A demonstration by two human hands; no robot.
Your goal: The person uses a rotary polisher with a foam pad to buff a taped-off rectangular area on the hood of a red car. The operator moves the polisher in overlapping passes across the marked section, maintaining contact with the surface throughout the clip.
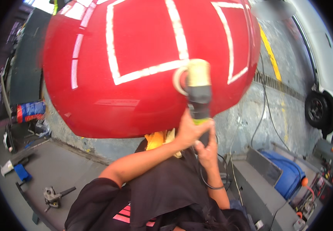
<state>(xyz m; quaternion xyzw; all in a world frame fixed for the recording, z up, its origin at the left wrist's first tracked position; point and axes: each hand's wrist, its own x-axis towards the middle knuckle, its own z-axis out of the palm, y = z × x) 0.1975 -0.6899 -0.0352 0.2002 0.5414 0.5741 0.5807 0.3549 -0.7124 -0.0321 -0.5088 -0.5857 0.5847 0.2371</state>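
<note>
Both of my hands hold a corded polisher (199, 94) with a cream head and a dark grey and black body. My left hand (188, 133) wraps the body just behind the head, near a yellow-green band. Behind it, my right hand (207, 149) grips the rear handle. A pale round pad shows at the left of the head, over the glossy red car hood (143, 96). Motion blurs the polisher, so I cannot tell whether its pad touches the paint. A black cord hangs below my right hand. White light strips reflect in the hood.
A yellow cloth (155, 140) lies between the hood's near edge and me. To the right are a white vehicle with a black wheel (319, 109), cables on the grey floor, and a blue container (283, 171). A small grey blower (53, 196) rests on the bench at lower left.
</note>
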